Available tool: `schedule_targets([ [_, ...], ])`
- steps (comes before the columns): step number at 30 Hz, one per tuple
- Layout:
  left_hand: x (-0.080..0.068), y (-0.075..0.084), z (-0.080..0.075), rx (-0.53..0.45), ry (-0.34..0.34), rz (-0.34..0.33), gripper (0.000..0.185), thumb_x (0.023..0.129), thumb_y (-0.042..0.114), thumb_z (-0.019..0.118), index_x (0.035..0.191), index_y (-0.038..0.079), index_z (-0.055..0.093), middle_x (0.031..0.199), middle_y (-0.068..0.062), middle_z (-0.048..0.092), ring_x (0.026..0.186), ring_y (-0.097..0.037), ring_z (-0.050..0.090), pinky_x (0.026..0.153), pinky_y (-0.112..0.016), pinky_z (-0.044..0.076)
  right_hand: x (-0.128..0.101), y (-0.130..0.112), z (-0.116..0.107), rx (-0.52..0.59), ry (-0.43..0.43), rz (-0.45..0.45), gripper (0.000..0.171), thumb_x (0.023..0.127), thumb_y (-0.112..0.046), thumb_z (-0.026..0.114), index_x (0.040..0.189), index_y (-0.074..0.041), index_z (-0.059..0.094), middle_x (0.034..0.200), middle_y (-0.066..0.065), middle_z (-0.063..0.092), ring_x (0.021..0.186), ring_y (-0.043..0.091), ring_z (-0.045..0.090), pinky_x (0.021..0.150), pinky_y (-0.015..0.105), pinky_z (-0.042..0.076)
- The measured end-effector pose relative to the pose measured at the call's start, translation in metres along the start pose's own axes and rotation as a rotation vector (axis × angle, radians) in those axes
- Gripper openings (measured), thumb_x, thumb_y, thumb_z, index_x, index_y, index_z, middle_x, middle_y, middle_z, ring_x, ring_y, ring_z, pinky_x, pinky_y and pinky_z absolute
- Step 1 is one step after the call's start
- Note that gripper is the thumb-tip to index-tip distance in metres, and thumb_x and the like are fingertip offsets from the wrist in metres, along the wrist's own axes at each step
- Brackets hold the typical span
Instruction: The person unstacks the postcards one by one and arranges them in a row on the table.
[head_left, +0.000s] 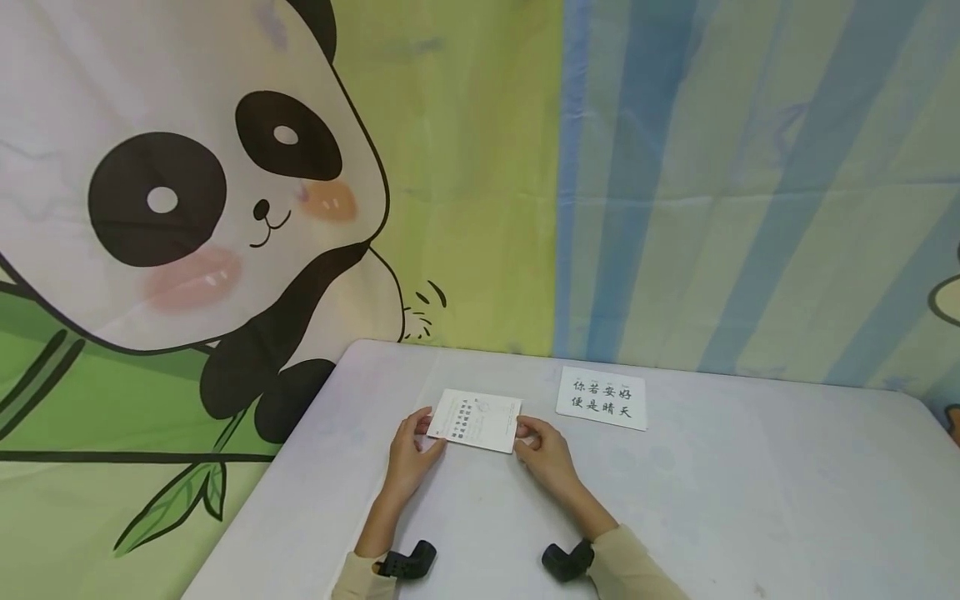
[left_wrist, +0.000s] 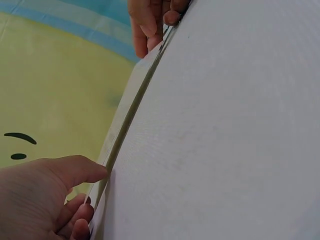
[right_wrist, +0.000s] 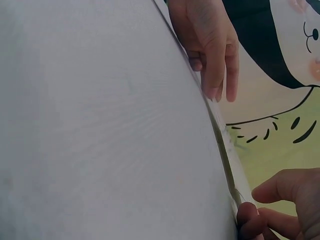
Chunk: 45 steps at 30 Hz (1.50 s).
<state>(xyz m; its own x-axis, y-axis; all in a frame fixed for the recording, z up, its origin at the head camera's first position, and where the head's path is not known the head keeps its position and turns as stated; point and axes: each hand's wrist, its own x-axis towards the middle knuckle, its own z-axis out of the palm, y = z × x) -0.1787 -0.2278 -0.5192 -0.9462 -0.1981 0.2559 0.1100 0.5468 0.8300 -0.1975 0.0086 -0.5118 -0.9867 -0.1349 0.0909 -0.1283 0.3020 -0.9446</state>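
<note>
A white card [head_left: 475, 421] with rows of black handwritten-style characters and a small faint drawing lies between both hands, its text turned sideways. My left hand [head_left: 408, 457] pinches its left edge, thumb near the front corner and fingers at the far side. At the right edge, my right hand [head_left: 546, 454] holds it between thumb and curled fingers. Seen edge-on in the left wrist view, the card [left_wrist: 131, 102] is thin, with a dark strip along its underside. The right wrist view shows the card [right_wrist: 231, 155] from the other end. Some fingertips are hidden.
A second white card [head_left: 602, 398] with two rows of large black characters lies behind and right of the hands, near the back edge of the white table [head_left: 735, 492]. A cloth backdrop [head_left: 465, 167] with a panda hangs behind. Each wrist wears a black camera [head_left: 408, 560].
</note>
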Motion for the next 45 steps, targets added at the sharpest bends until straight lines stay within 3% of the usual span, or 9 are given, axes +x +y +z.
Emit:
schedule_targets([
  [11, -0.002, -0.001, -0.005, 0.091, 0.004, -0.003, 0.059, 0.076, -0.003, 0.074, 0.131, -0.002, 0.053, 0.113, -0.015, 0.056, 0.097, -0.024, 0.05, 0.086, -0.036, 0.038, 0.0, -0.003, 0.005, -0.048, -0.015, -0.013, 0.041, 0.082, -0.001, 0.064, 0.121, 0.008, 0.061, 0.089, 0.008, 0.06, 0.064, 0.01, 0.044, 0.052, 0.018, 0.034],
  [19, -0.007, 0.002, -0.005, 0.212, -0.036, -0.001, 0.045, 0.079, 0.004, 0.073, 0.122, -0.004, 0.061, 0.121, -0.018, 0.054, 0.104, -0.029, 0.05, 0.085, -0.04, 0.043, -0.002, -0.006, 0.004, -0.081, -0.037, -0.038, 0.04, 0.077, 0.005, 0.062, 0.117, 0.011, 0.063, 0.079, 0.004, 0.054, 0.064, 0.01, 0.043, 0.054, 0.018, 0.034],
  [23, -0.008, 0.001, -0.005, 0.214, -0.034, 0.004, 0.045, 0.079, 0.01, 0.077, 0.119, -0.004, 0.063, 0.12, -0.018, 0.054, 0.106, -0.031, 0.05, 0.087, -0.043, 0.042, -0.002, -0.006, 0.003, -0.085, -0.047, -0.054, 0.04, 0.076, 0.007, 0.062, 0.116, 0.011, 0.064, 0.076, 0.004, 0.053, 0.062, 0.01, 0.043, 0.053, 0.018, 0.033],
  [32, -0.009, 0.001, -0.006, 0.193, -0.032, 0.015, 0.044, 0.078, 0.011, 0.079, 0.116, -0.004, 0.064, 0.118, -0.019, 0.054, 0.107, -0.032, 0.049, 0.087, -0.043, 0.041, 0.0, -0.001, 0.006, -0.093, -0.039, -0.065, 0.041, 0.077, 0.0, 0.076, 0.115, 0.011, 0.064, 0.073, 0.003, 0.052, 0.063, 0.01, 0.044, 0.056, 0.019, 0.036],
  [45, -0.01, 0.001, -0.006, 0.213, -0.044, 0.009, 0.043, 0.078, 0.011, 0.08, 0.116, -0.003, 0.065, 0.118, -0.018, 0.054, 0.108, -0.034, 0.05, 0.089, -0.046, 0.042, -0.005, 0.0, 0.008, -0.107, -0.021, -0.079, 0.041, 0.076, 0.001, 0.077, 0.114, 0.011, 0.064, 0.073, 0.004, 0.053, 0.062, 0.01, 0.045, 0.055, 0.019, 0.037],
])
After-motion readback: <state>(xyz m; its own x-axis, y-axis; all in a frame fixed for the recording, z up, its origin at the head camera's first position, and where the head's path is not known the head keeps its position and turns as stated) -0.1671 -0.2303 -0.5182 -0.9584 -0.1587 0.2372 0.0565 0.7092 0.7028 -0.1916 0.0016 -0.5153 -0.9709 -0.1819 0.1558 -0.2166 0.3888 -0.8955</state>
